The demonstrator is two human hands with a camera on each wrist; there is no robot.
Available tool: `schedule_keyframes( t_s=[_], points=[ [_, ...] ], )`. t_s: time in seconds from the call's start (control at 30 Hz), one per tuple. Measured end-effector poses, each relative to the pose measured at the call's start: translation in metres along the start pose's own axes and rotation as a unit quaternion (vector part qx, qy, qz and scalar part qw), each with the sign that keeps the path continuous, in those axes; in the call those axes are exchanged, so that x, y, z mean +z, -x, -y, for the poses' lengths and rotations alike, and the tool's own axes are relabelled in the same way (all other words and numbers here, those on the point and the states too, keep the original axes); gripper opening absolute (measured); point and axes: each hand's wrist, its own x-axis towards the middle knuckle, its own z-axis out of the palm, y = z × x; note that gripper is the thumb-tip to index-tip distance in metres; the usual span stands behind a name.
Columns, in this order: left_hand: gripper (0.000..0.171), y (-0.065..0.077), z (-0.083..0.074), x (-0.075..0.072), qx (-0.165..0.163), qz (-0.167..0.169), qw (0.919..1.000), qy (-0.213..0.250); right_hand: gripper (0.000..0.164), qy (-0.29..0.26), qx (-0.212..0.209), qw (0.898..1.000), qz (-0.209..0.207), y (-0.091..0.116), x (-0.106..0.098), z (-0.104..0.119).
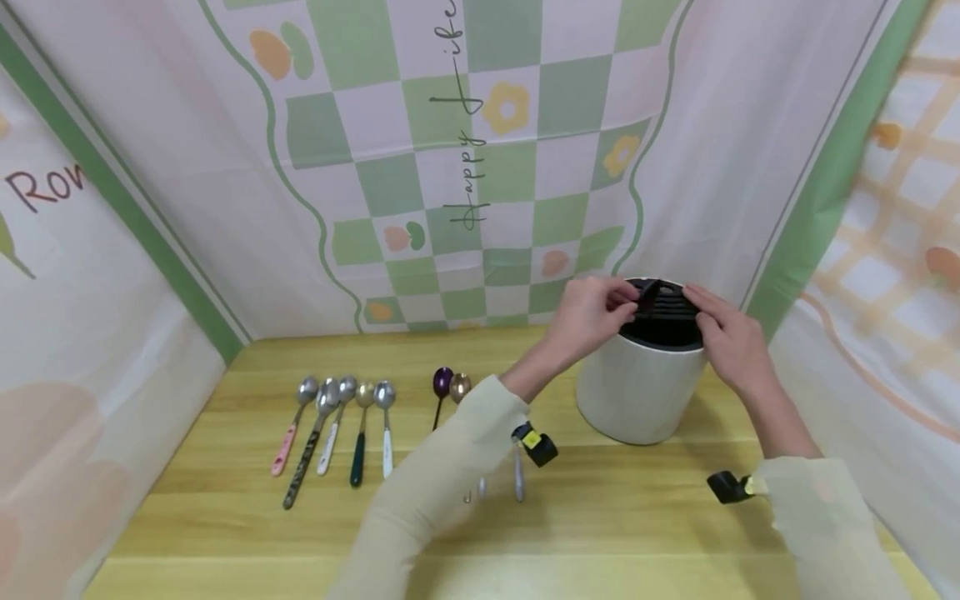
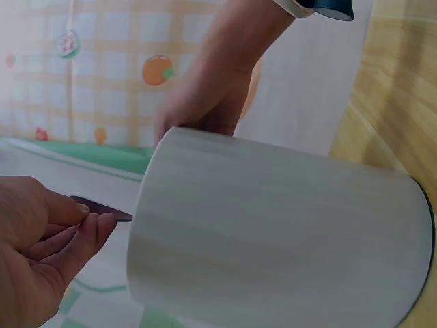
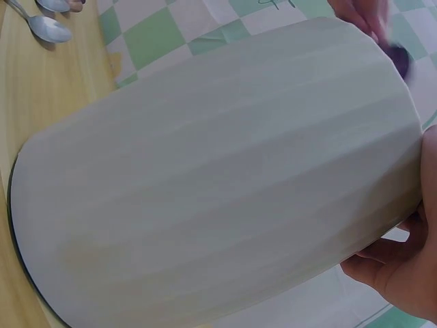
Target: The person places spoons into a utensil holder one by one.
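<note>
A white cylindrical utensil holder (image 1: 637, 392) stands upright on the table, with a black slotted insert (image 1: 675, 307) in its dark mouth. At its rim, my left hand (image 1: 588, 315) pinches a thin dark piece (image 2: 102, 208) between thumb and fingers. What kind of thing that piece is cannot be made out. My right hand (image 1: 735, 342) holds the holder's right rim, its index finger reaching across the top edge. From the side, the right hand (image 3: 403, 273) shows fingers bent against the holder's outer wall.
Several spoons lie in a row at left, among them one with a pink handle (image 1: 283, 450) and one with a dark green handle (image 1: 357, 458). A purple spoon (image 1: 442, 383) and a copper-coloured spoon (image 1: 461, 387) are partly behind the left sleeve (image 1: 442, 467). Patterned cloth surrounds the wooden table (image 1: 225, 508).
</note>
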Motion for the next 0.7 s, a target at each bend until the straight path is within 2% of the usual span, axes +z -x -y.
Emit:
schedule_keyframes(
  t_s=[0.1,0.3,0.7],
  points=[
    [0.012,0.016,0.011,-0.012,-0.010,-0.020,0.9996,0.015,0.048,0.001,0.001,1.000,0.005,-0.001,0.001,0.001],
    [0.013,0.043,0.028,-0.026,-0.035,-0.019,0.9974,0.061,0.048,0.003,0.003,1.000,0.011,-0.001,0.001,0.001],
    [0.014,0.089,0.055,-0.041,-0.080,-0.032,0.9951,0.049,0.048,0.009,-0.005,1.000,0.010,-0.001,0.002,0.001]
  ],
)
